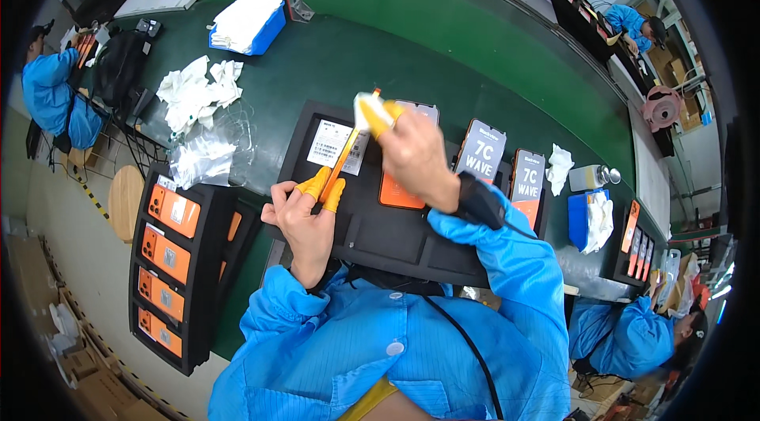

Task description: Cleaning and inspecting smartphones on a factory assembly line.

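Above the black tray (412, 239), left hand (305, 219) pinches a thin, light orange stick (342, 158); right hand (412, 156) grips its wrapped tip.

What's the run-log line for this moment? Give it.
left hand: pinches orange phone edge | right hand: wipes it with white cloth | black tray beneath

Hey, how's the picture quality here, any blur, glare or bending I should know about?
Head view: the right hand and the white wipe it holds are motion-blurred; the left hand is sharp. Fisheye bends the green belt edges, with a black rim at the corners. Lighting is even; windows at upper right are blown out.
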A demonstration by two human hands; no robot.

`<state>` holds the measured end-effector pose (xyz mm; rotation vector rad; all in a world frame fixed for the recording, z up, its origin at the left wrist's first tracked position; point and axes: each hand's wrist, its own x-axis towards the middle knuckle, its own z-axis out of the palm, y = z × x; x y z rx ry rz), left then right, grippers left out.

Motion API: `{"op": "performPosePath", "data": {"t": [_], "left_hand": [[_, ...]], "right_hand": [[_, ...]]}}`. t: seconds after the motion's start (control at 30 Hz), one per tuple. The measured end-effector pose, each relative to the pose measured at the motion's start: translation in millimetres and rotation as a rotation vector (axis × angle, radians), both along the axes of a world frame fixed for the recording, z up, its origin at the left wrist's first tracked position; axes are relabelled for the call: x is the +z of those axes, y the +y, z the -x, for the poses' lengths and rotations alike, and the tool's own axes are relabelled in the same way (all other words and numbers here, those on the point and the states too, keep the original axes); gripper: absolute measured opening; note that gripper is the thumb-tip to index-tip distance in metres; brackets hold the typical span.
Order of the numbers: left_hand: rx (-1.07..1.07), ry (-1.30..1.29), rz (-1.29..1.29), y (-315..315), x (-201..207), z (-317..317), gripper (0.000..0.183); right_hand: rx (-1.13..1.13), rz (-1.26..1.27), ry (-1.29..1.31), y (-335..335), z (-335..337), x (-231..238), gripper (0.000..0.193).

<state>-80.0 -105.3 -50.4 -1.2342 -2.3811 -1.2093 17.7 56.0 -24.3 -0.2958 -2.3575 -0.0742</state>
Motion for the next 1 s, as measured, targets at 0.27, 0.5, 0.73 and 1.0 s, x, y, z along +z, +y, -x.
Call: {"op": "performPosePath", "data": {"t": [0.27,0.5,0.73,1.0], "left_hand": [[0.004,-0.07,-0.009,-1,-5,2,0.017],[0.032,-0.043,-0.017,4,-7,2,0.024],[0.024,-0.043,-0.037,0,-11,5,0.022],[0.033,-0.011,-0.013,3,-8,5,0.021]], "right_hand": [[0.348,0.003,0.123,-23,6,-11,0.014],[0.039,0.084,0.021,-4,2,-15,0.028],[0.385,-0.029,0.067,-24,6,-11,0.021],[0.114,0.038,0.009,-5,6,-12,0.013]]}}
